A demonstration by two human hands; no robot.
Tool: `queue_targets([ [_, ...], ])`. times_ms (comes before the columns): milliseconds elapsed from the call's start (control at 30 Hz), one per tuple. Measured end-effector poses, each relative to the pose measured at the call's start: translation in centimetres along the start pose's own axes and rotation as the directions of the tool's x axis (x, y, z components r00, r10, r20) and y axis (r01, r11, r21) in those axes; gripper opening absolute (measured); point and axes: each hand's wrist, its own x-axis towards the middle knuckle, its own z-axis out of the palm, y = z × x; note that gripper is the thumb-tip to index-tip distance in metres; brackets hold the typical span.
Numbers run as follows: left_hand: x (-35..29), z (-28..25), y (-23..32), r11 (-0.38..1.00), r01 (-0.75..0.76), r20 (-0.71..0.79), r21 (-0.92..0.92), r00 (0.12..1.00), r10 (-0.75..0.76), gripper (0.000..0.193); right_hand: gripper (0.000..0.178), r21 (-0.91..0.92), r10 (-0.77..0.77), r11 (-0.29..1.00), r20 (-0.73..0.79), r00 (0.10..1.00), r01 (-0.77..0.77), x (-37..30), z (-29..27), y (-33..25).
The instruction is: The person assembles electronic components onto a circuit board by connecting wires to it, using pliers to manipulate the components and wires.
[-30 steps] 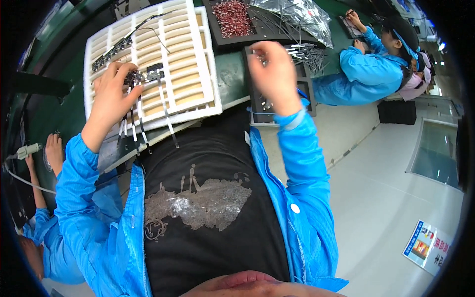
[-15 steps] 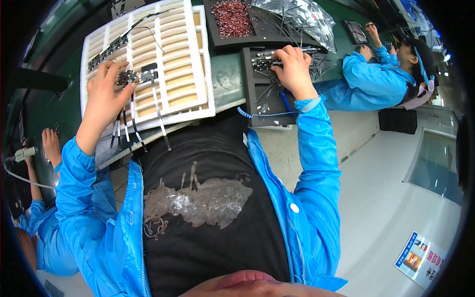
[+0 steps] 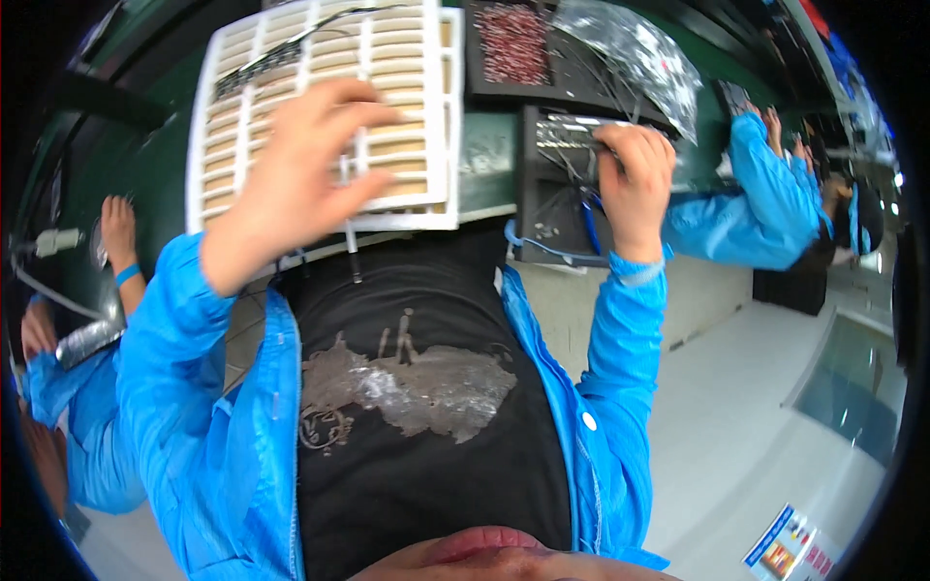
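My left hand (image 3: 305,174), blurred by motion, is over the white slotted tray (image 3: 450,145). Its fingers and thumb are spread, with tray slots showing between them. Beneath that hand a thin flat strip cable (image 3: 353,254) hangs past the tray's near edge; the hand hides what lies under it. To the right, my right hand (image 3: 637,184) is closed, thumb against the bent forefinger, above the black parts tray (image 3: 528,208). Whatever its fingertips hold cannot be made out. Small metallic parts (image 3: 567,134) lie beside them in that tray.
A black bin holds many small red pieces (image 3: 513,44), with a clear plastic bag (image 3: 644,58) beside it. A dark cable strip (image 3: 266,68) lies on the white tray's far left. Blue-sleeved co-workers sit at right (image 3: 756,218) and left (image 3: 121,232).
The view has shifted, so the trays appear farther right. My left hand has moved right across the white tray, off the small parts it was touching. My right hand's fingers have curled closed.
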Motion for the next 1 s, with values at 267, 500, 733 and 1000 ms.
queue_targets([
  [267, 1.5, 3.0, 4.8, 0.96, -0.241, -0.049, -0.144, 0.97, 0.236, 0.039, 0.026, 0.213, -0.206, 0.961, 0.13, 0.97, 0.176, 2.9, -2.4, -11.8],
  [500, -1.9, 0.8, 4.4, 0.987, -0.134, -0.185, -0.091, 0.976, 0.115, 0.021, 0.028, 0.341, -0.283, 0.914, 0.147, 0.948, 0.22, 5.6, -2.4, -15.8],
  [733, -12.6, -6.5, 0.5, 0.707, 0.424, -0.281, -0.566, 0.706, -0.65, 0.015, 0.033, 0.371, 0.135, 0.924, -0.1, 0.986, -0.089, 6.8, -1.5, -12.3],
  [1000, -31.9, -12.5, -7.8, 0.408, 0.204, -0.332, -0.89, 0.324, -0.886, 0.016, 0.044, 0.195, 0.432, 0.873, 0.118, 0.894, -0.447, 8.7, 7.7, 2.5],
])
